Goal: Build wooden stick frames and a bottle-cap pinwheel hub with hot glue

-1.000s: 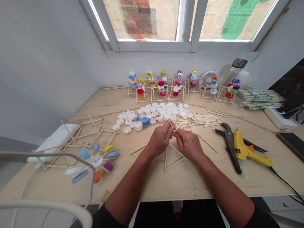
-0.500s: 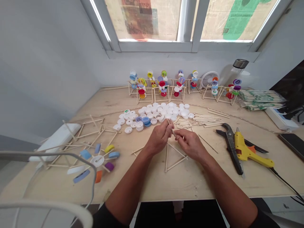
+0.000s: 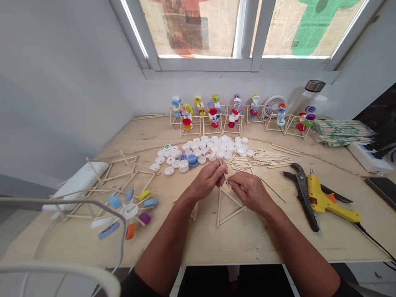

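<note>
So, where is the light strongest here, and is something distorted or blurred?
Head view: strongest at the papered window, glaring white along its lower edge; head view: its sides splay outward, likely lens distortion; head view: the white curved bar, lower left, looks soft.

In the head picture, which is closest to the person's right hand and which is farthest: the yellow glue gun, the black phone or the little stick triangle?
From the right hand:
1. Stick triangle, just below and left.
2. Yellow glue gun, off to the right.
3. Black phone, at the far right edge.
</note>
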Action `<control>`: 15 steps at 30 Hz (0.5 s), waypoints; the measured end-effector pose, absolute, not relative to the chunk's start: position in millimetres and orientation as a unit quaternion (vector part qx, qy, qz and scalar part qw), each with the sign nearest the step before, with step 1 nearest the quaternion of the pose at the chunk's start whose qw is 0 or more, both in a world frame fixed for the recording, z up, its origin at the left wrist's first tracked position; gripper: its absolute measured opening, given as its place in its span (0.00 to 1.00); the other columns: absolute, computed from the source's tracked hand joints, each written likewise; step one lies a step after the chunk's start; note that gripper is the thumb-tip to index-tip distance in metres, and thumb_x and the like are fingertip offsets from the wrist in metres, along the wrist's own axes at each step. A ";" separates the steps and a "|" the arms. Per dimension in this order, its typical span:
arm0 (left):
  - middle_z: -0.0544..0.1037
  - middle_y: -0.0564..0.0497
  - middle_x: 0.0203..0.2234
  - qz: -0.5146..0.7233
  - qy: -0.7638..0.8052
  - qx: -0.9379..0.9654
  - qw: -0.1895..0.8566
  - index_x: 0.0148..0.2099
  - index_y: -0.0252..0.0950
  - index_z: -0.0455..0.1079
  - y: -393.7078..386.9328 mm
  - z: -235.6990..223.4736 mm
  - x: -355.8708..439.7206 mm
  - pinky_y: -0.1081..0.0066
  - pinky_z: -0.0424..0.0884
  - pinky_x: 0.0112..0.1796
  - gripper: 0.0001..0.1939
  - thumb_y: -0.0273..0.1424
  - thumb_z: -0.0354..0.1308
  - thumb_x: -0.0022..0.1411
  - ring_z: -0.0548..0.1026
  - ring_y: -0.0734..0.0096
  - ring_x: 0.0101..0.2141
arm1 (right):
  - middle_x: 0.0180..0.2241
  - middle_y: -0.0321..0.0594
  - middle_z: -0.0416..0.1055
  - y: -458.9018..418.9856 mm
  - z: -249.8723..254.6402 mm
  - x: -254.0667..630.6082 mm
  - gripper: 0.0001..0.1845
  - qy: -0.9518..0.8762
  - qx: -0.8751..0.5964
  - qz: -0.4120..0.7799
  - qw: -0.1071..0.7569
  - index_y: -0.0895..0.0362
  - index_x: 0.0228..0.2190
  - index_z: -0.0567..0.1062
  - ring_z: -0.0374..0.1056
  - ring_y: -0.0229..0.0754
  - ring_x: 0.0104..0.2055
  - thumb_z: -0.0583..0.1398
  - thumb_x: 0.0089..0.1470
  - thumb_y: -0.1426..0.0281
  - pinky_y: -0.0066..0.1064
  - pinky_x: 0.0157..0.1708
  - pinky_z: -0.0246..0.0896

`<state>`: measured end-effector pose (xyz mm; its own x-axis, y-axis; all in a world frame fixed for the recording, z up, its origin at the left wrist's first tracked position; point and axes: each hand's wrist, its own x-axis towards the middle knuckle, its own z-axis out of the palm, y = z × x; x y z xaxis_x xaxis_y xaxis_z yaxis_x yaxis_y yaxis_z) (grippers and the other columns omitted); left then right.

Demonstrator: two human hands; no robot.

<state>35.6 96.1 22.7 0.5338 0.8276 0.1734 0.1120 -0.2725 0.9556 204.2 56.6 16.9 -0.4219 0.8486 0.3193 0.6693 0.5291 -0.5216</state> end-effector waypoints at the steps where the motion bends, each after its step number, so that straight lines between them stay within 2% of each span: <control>1: 0.64 0.58 0.16 0.354 0.326 0.711 0.512 0.32 0.36 0.61 95.8 23.7 35.3 0.75 0.61 0.25 0.14 0.38 0.43 0.65 0.62 0.78 0.19 | 0.25 0.37 0.69 56.2 17.8 203.6 0.13 -0.829 -0.457 0.157 0.283 0.57 0.25 0.71 0.62 0.36 0.29 0.50 0.57 0.74 0.26 0.32 0.53; 7: 0.64 0.58 0.17 0.356 0.325 0.723 0.495 0.33 0.36 0.60 93.3 24.5 37.4 0.75 0.61 0.26 0.14 0.38 0.42 0.66 0.63 0.78 0.20 | 0.20 0.33 0.63 54.8 19.7 200.2 0.11 -0.798 -0.489 0.172 0.307 0.57 0.20 0.68 0.57 0.33 0.23 0.51 0.50 0.77 0.24 0.26 0.50; 12: 0.66 0.57 0.19 0.338 0.327 0.751 0.463 0.33 0.36 0.60 88.8 28.4 38.8 0.74 0.62 0.28 0.13 0.37 0.42 0.66 0.64 0.77 0.22 | 0.16 0.30 0.60 56.8 17.3 200.0 0.10 -0.746 -0.541 0.236 0.308 0.57 0.17 0.67 0.54 0.32 0.20 0.52 0.47 0.75 0.23 0.22 0.47; 15: 0.66 0.56 0.20 0.343 0.307 0.752 0.472 0.34 0.36 0.61 86.2 33.3 37.8 0.73 0.62 0.28 0.13 0.37 0.42 0.66 0.64 0.76 0.23 | 0.16 0.30 0.62 60.5 14.6 203.5 0.10 -0.706 -0.581 0.252 0.318 0.57 0.19 0.70 0.56 0.33 0.19 0.53 0.48 0.72 0.23 0.21 0.48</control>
